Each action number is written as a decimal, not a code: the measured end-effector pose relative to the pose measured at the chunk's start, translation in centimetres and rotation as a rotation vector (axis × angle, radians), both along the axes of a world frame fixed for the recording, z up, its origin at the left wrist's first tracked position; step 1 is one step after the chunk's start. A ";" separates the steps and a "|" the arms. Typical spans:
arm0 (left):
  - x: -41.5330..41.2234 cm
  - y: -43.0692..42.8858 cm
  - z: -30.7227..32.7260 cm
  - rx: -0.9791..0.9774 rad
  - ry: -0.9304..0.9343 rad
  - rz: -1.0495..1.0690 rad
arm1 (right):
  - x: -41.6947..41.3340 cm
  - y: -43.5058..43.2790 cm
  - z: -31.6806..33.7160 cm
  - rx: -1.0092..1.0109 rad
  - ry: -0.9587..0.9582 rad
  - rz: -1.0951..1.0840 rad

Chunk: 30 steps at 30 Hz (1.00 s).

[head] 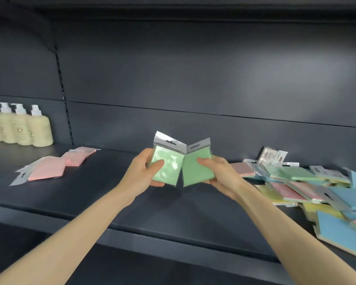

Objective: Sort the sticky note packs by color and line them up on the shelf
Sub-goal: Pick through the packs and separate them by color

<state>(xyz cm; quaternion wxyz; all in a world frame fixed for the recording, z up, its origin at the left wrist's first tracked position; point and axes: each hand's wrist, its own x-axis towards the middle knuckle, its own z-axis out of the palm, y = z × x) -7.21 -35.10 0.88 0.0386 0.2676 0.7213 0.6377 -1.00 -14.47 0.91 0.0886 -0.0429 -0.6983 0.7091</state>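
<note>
The left pack (169, 165) and the right pack (195, 169) are hanging above the middle of the shelf (111, 194). Each is a flat, square green pad sealed in clear film, with a silvery hang-tab on top. The left pack's wrapper is catching glare, while the right pack is looking matte. The left one is leaning toward eleven o'clock and the right toward one, and their inner edges are meeting in a shallow V.

The left hand (146, 171) is gripping the left pack at its nine o'clock edge, with the thumb lying flat across the front and the fingers curling behind. The right hand (220, 173) is gripping the right pack at its three o'clock edge, with the thumb pressing on the front and the fingers wrapping underneath.

The shelf is showing as smooth, dark grey metal. At nine o'clock from the hands, pink packs (47, 169) are lying flat in two small overlapping groups. At three to four o'clock, a loose pile (317, 188) of blue, pink, yellow and green packs is sprawling at mixed angles. At ten o'clock, rounded cream bottles (23, 126) with white tops are standing in a row, blurred.
</note>
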 end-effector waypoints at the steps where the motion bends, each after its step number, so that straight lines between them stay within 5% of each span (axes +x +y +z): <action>1: -0.9 -0.6 0.0 -0.010 0.004 0.019 | -0.8 -0.4 0.1 0.056 0.011 -0.025; 14: -17.5 -8.6 -0.7 -0.164 0.012 0.112 | -14.9 -8.3 -0.2 0.484 0.077 -0.292; 24: -27.9 -10.9 -1.2 -0.397 -0.036 -0.031 | -22.1 -12.1 -0.6 0.596 0.006 -0.458; 30: -30.0 -9.2 -1.8 -0.583 0.153 -0.034 | -23.7 -11.9 -1.1 0.587 -0.046 -0.447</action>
